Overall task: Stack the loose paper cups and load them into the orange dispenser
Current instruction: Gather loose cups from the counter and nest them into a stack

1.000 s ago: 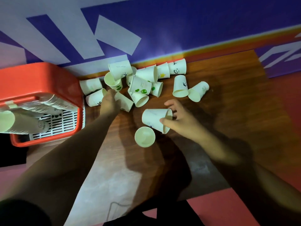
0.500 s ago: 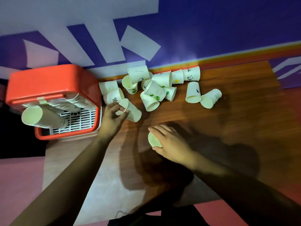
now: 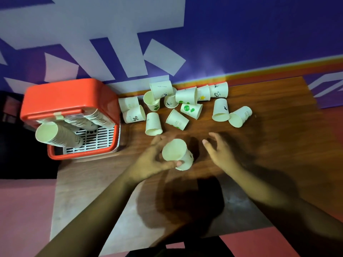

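Observation:
My left hand (image 3: 152, 162) grips a small stack of white paper cups (image 3: 176, 154) held above the wooden table, mouth facing up toward me. To its right my right hand (image 3: 220, 154) hovers with fingers spread and nothing in it. Several loose paper cups (image 3: 185, 101) lie scattered along the back of the table; the nearest one (image 3: 153, 124) lies just beyond my left fingers. At the left stands the orange dispenser (image 3: 70, 97), with stacks of cups (image 3: 55, 136) sticking out of its front over a white grille.
The wooden table (image 3: 269, 145) runs to the right, ending at a blue and white wall (image 3: 241, 43) behind the cups. Two cups (image 3: 232, 114) lie apart at the right of the pile. Pink floor shows left and below the table.
My right hand let go of the cups it was pressing on the table and opened. My left hand left the cup near the pile and now holds the stack, lifted.

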